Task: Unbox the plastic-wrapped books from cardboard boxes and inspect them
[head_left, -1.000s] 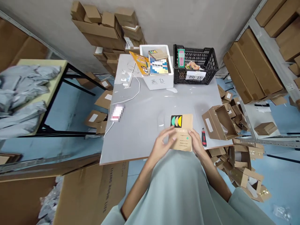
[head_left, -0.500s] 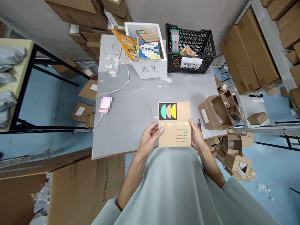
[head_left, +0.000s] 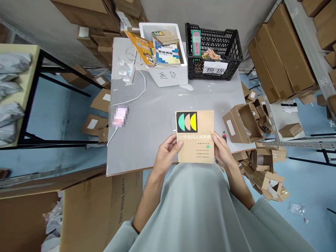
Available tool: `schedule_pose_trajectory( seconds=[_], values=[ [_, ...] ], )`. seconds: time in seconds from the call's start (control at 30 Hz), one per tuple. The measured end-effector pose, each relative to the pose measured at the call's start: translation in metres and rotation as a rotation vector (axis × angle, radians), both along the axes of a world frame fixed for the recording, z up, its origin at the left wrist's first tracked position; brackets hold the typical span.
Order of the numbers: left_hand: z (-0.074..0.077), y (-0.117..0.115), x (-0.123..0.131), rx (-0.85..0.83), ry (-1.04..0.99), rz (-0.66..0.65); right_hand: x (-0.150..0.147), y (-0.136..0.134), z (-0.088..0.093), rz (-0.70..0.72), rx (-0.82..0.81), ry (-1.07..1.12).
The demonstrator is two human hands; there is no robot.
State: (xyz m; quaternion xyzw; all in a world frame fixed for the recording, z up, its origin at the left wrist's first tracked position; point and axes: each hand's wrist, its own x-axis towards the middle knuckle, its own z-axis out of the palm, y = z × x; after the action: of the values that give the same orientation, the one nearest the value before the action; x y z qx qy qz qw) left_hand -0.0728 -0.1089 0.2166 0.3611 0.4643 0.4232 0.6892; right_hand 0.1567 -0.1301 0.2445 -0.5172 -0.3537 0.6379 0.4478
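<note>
A tan book [head_left: 195, 148] with green, tan and yellow half-circles on a black square faces up in front of my body, over the table's front edge. My left hand [head_left: 168, 152] grips its left edge, thumb on the cover. At the right edge my right hand [head_left: 222, 148] holds it, thumb at the side of the cover. Fingers behind the book are partly hidden. Toward the back of the table, a white box [head_left: 168, 77] holds several books, among them an orange one [head_left: 141, 47] leaning out on the left.
Beside the white box is a black crate [head_left: 228, 68] with small items inside. A blurred phone-like object [head_left: 120, 116] and a white power strip [head_left: 128, 73] with cables lie at the left. An open carton [head_left: 233, 127] and a red-black cutter [head_left: 224, 135] are at the right.
The view has shifted slightly. The book has tilted a little and sits marginally higher in view, still between both hands.
</note>
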Motion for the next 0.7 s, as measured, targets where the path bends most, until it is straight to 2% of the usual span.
schedule_pose_trajectory(
  seconds=[0.1, 0.2, 0.3, 0.37, 0.43, 0.53, 0.63, 0.7],
  values=[
    [-0.009, -0.001, 0.010, 0.051, 0.056, 0.030, -0.003, -0.003, 0.004, 0.080, 0.059, -0.042],
    [-0.020, 0.000, 0.022, -0.009, -0.089, 0.036, -0.013, -0.006, 0.005, 0.193, 0.187, -0.094],
    [-0.032, 0.001, 0.029, -0.195, -0.365, -0.126, -0.025, -0.009, 0.002, 0.315, 0.283, -0.160],
    [-0.039, 0.002, 0.031, -0.248, -0.477, -0.225, -0.031, -0.010, 0.000, 0.370, 0.322, -0.205],
    [-0.041, 0.001, 0.030, -0.240, -0.504, -0.270, -0.036, -0.011, -0.001, 0.397, 0.346, -0.228],
    [-0.037, 0.001, 0.026, -0.213, -0.451, -0.287, -0.039, -0.010, -0.002, 0.419, 0.357, -0.249],
    [-0.033, 0.002, 0.019, -0.199, -0.411, -0.274, -0.038, -0.009, -0.004, 0.379, 0.354, -0.281],
    [-0.036, 0.003, 0.015, -0.200, -0.398, -0.276, -0.037, -0.007, -0.008, 0.331, 0.333, -0.311]
  ],
)
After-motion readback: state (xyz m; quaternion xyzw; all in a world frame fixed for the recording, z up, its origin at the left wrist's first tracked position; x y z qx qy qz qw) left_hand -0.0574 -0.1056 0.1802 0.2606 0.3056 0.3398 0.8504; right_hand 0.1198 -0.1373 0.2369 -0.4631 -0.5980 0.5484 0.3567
